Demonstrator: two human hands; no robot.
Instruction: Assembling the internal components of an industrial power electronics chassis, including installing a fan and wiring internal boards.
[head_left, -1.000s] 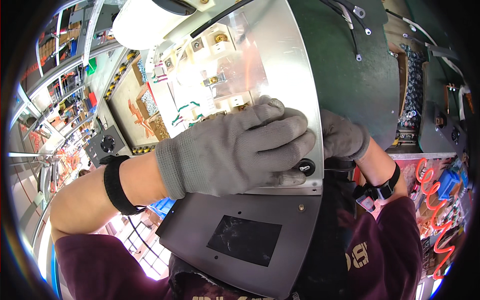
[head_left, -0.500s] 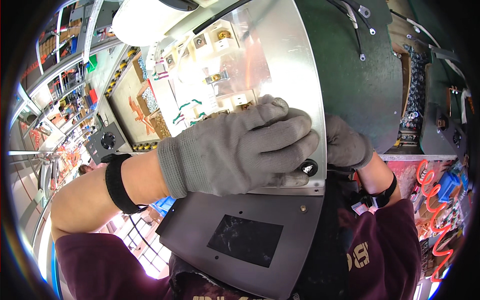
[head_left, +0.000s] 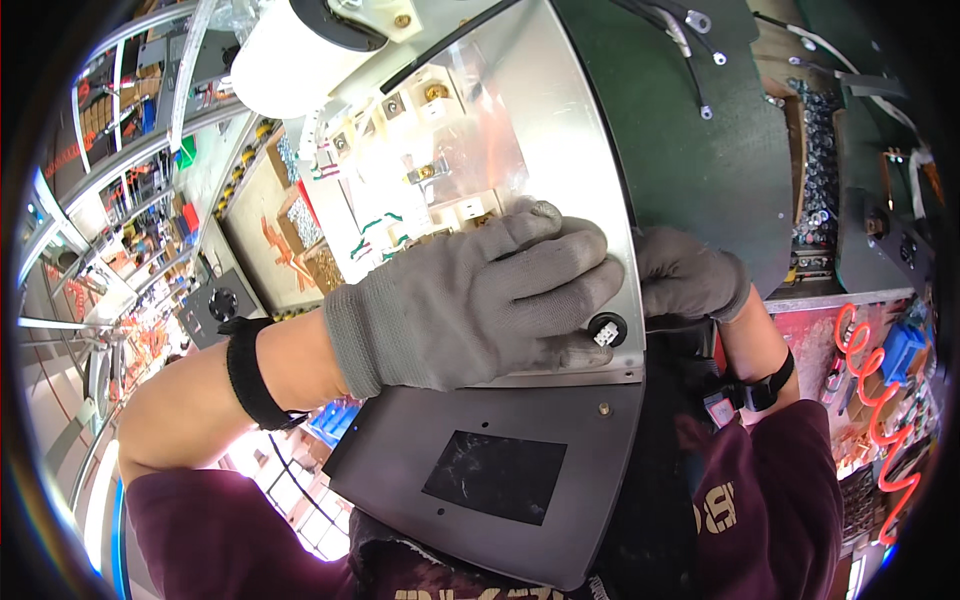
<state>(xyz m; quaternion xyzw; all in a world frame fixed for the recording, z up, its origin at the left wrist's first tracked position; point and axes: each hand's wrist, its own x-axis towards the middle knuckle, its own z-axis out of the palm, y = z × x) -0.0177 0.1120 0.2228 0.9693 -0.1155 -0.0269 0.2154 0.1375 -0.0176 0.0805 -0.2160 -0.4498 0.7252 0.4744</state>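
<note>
1. Being steadied, it seems, under the flat, open left hand [head_left: 480, 300] is the metal panel [head_left: 575, 130].
2. A white plug [head_left: 606, 335] is seen beside its fingers.
3. The right hand's [head_left: 695, 275] grip cannot be told; more steadiness seems needed.

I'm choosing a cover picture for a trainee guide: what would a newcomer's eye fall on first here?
First, the grey-gloved left hand laid across the silvery metal panel at the picture's centre. Beside its thumb, a white connector shows in a round black grommet. Then come the orange-red coiled hose at far right and the big white cylinder at upper left.
</note>
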